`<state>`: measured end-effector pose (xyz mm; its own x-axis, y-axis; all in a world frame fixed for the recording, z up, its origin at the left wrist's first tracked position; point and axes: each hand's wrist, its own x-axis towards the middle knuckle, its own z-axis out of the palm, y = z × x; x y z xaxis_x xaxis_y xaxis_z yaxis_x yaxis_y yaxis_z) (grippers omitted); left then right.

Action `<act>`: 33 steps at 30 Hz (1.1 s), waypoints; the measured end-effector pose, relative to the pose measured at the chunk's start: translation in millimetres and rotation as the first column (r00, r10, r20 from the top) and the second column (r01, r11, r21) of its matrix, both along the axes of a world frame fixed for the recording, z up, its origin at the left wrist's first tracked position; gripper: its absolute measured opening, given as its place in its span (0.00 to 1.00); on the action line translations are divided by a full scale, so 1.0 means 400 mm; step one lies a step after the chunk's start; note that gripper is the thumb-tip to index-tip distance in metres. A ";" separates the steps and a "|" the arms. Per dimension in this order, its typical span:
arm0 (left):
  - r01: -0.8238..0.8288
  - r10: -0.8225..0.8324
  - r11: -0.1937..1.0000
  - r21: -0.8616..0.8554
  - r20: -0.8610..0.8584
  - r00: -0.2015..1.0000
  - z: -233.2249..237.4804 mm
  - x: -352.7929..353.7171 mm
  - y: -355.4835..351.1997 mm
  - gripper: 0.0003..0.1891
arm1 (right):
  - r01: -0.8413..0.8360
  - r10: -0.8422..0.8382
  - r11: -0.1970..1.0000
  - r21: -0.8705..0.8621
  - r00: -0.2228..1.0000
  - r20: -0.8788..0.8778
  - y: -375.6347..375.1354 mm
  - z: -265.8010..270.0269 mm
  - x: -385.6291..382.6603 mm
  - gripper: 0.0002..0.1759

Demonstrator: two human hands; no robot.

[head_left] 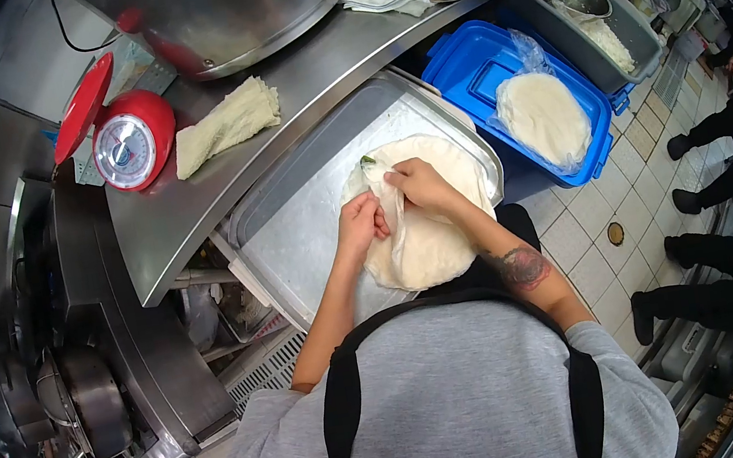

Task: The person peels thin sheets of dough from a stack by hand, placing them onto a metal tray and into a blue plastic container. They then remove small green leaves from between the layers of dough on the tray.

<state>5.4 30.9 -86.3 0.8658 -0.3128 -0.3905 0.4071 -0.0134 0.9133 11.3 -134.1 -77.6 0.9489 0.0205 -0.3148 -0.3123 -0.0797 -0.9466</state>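
On steel tray: one dough sheet; left hand, right hand both pinching its fold.

I can read no words, brand names or numbers anywhere in this view. The one thing that carries markings is a red kitchen scale on the steel shelf at the upper left. Its round white dial shows a ring of fine marks around the edge, too small and blurred for me to read. A dark tattoo on the person's right forearm looks like a design, and I cannot make out any letters in it.
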 end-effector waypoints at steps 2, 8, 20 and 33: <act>-0.045 0.045 0.998 -0.043 0.000 0.999 -0.006 0.005 -0.001 0.14 | -0.003 0.003 1.000 0.003 1.000 0.017 -0.008 0.004 -0.027 0.14; -0.042 0.012 0.971 0.236 0.126 0.992 0.056 0.007 -0.037 0.14 | -0.123 0.120 0.992 0.033 0.988 0.096 -0.029 -0.031 -0.029 0.12; -0.038 0.018 0.995 0.094 0.201 0.979 -0.030 0.014 0.000 0.06 | -0.112 0.118 0.990 -0.084 0.990 0.074 -0.019 -0.006 -0.037 0.13; -0.193 0.195 0.980 -0.040 0.061 0.979 -0.008 0.005 -0.003 0.03 | 0.027 -0.002 0.797 0.603 0.999 -0.041 -0.044 -0.025 -0.052 0.15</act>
<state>7.2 29.6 -89.4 0.9342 -0.1482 -0.3245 0.3396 0.0912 0.9361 -9.3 -151.8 -87.8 0.9388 0.2042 -0.2773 -0.3438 0.5091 -0.7891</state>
